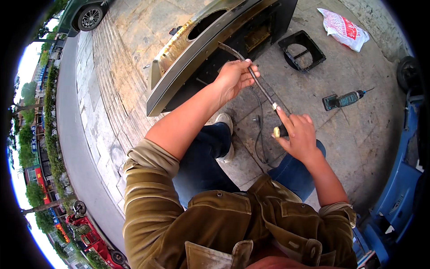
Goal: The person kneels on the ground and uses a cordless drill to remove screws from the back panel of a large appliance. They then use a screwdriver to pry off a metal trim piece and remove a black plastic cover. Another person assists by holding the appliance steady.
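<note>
Place: outdoors, roadside | Shown by: paving slabs (pixel 354 134), grey road (pixel 71 112), hedge (pixel 53 134), green car (pixel 74 12), red vehicle (pixel 96 241)

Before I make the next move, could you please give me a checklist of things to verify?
1. Left hand gripping the bent rod: ok.
2. Right hand at the rod's lower end: ok.
3. Power drill put down: ok, on the ground, apart from both hands.
4. Cable away from the shoes: not ok, it lies loose nearby.
5. Metal housing steady: cannot tell.
</note>
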### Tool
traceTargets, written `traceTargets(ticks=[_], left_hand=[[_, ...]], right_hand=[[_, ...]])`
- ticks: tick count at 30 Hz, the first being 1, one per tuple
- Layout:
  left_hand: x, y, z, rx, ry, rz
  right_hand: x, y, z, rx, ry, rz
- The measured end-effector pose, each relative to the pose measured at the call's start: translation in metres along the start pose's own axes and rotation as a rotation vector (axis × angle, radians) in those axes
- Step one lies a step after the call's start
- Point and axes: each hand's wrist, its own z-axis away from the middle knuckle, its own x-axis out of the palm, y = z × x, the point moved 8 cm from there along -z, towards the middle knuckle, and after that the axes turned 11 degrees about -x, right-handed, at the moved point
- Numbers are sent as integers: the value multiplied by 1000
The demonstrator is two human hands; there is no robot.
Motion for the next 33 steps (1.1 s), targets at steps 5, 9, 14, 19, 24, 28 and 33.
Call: traceTargets(ticks=[5,9,14,19,24,28,33], left_hand=[[7,9,1,66,-22,13],[19,18,6,139,-66,64],[17,19,3,213,-47,20],[5,23,-3,260,-45,95],[6,18,-1,249,-17,72],[2,15,-3,236,8,111],[6,17,-2,244,-3,120]], right_hand=[[-23,15,8,57,31,174],[-39,56,51,323,582,-261],[39,84,58,534,914,-1492],[83,103,49,566,918,-1547],[89,103,51,586,898,-1499],[81,107,48,598,849,-1425],[72,110,47,605,810,-1383]])
